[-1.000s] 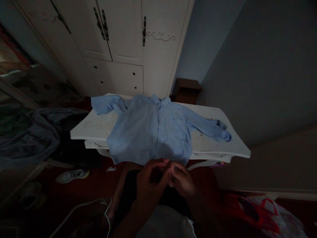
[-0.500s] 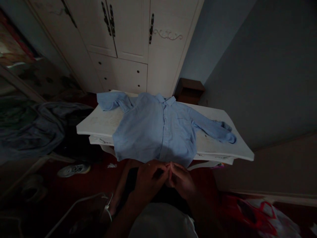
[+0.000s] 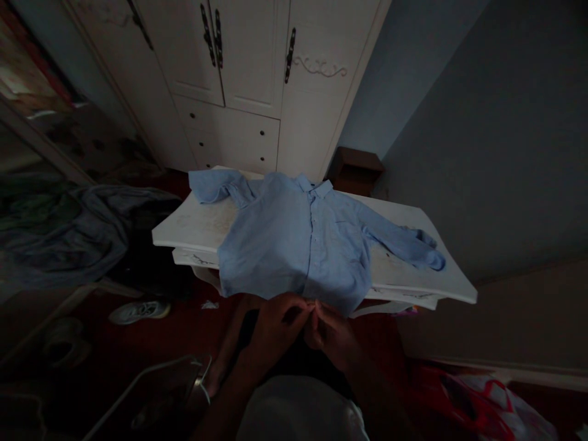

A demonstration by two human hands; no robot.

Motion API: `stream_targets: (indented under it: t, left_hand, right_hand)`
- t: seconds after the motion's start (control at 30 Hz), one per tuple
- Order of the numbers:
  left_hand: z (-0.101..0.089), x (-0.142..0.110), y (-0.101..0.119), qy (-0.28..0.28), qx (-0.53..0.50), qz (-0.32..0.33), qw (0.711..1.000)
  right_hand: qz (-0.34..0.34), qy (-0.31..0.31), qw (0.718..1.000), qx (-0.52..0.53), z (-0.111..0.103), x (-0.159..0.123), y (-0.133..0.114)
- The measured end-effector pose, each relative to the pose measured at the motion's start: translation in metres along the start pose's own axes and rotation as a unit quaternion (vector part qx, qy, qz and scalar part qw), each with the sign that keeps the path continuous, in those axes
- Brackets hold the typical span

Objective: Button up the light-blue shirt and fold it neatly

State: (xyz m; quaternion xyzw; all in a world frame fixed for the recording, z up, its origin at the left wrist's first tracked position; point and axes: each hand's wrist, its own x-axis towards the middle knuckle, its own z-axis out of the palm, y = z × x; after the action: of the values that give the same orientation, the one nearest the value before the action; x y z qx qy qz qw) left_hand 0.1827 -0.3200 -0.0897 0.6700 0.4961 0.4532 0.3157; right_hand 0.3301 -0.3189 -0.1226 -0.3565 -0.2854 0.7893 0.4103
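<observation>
A person's left hand and right hand, fingers drawn narrow, meet before a shirt spread over a counter, hiding part of its hem; any grip cannot be told in the dimness. A wardrobe stands behind; clothes and a shoe lie left, a bag right.

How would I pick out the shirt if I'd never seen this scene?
In front of the white wardrobe stands a long white table. The shirt lies spread across it, collar toward the wardrobe, bottom overhanging the near edge. Its plain light blue, collar and sleeves spread wide set it apart from the darker, crumpled cloth heap at left.
</observation>
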Motion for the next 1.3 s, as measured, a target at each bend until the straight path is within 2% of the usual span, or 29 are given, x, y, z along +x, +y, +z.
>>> stream_targets:
  t: [0.2,0.6,0.8,1.0,1.17,1.3]
  left_hand:
    - [0.0,0.001,-0.004,-0.023,0.082,0.039,0.996]
    - [0.01,-0.004,-0.02,-0.02,0.087,0.075,0.993]
    - [0.012,-0.003,-0.016,-0.084,0.089,0.063,0.991]
    - [0.014,0.0,-0.019,-0.114,0.1,0.075,0.986]
    - [0.017,0.0,-0.018,-0.126,0.182,0.106,0.969]
    - [0.018,-0.002,-0.014,-0.13,0.24,0.137,0.952]
  right_hand:
    - [0.015,0.002,1.0,-0.01,-0.008,0.003,0.007]
    - [0.033,-0.019,0.999,0.022,-0.012,-0.001,0.006]
    - [0.06,-0.025,0.997,0.048,-0.015,-0.006,0.002]
    - [0.056,-0.039,0.996,0.052,-0.018,-0.007,0.006]
    - [0.051,-0.04,0.996,0.065,-0.022,-0.006,0.01]
    - [0.078,-0.049,0.993,0.079,-0.025,-0.009,0.013]
